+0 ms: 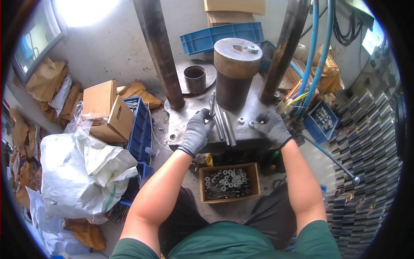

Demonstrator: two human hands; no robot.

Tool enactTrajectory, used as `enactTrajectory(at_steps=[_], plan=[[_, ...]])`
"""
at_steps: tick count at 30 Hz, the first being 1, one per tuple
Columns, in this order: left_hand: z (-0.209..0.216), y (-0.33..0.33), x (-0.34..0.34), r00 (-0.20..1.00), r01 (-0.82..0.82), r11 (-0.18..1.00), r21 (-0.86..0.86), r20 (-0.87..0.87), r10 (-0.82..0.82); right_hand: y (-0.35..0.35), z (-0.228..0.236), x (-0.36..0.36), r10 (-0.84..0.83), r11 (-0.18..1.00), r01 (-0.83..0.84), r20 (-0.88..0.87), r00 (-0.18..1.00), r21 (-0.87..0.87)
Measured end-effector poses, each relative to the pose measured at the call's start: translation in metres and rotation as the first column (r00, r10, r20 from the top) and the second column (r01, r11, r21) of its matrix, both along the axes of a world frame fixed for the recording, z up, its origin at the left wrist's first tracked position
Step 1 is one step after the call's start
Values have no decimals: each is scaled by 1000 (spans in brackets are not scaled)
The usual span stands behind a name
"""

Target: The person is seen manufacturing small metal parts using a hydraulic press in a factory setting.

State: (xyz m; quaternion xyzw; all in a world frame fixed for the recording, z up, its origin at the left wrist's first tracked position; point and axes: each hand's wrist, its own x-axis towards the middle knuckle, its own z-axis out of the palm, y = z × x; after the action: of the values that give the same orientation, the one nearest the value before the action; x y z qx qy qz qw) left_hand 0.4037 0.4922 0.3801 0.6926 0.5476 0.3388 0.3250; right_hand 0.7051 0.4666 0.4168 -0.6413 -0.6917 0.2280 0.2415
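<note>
My left hand (197, 130), in a grey knit glove, is closed around a metal rod (212, 102) held roughly upright at the left part of the steel plate (185, 125). Just right of it, several more metal rods (230, 129) lie side by side, their near ends at the plate's front edge. My right hand (272, 127), gloved alike, has its fingertips closed on a small metal ring (252, 123) at the plate's surface. Another small ring (241, 120) sits just left of that. Behind stands a thick steel cylinder (236, 77) with a ball bearing (252, 48) on top.
Two steel columns (161, 56) (284, 52) rise from the plate. A short tube (195, 79) stands behind my left hand. Below the plate, a cardboard box (230, 199) holds many bearings. Blue hoses (314, 56) hang at right; stacked metal parts (366, 172) fill the far right.
</note>
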Motion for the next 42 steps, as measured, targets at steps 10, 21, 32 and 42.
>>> enactTrajectory(at_steps=[10, 21, 32, 42], plan=[[21, -53, 15, 629, 299, 920, -252, 778, 9, -29, -15, -12, -258, 958, 6, -848, 463, -288], [10, -102, 57, 782, 596, 744, -302, 428, -452, -57, 5, -28, -177, 984, -11, -977, 119, -179], [14, -91, 58, 906, 423, 869, -257, 132, -402, -61, -6, -20, -92, 996, 19, -990, 103, -90], [14, -94, 57, 919, 394, 909, -134, 63, -389, -66, 2, -23, -235, 972, 55, -954, 184, -229]])
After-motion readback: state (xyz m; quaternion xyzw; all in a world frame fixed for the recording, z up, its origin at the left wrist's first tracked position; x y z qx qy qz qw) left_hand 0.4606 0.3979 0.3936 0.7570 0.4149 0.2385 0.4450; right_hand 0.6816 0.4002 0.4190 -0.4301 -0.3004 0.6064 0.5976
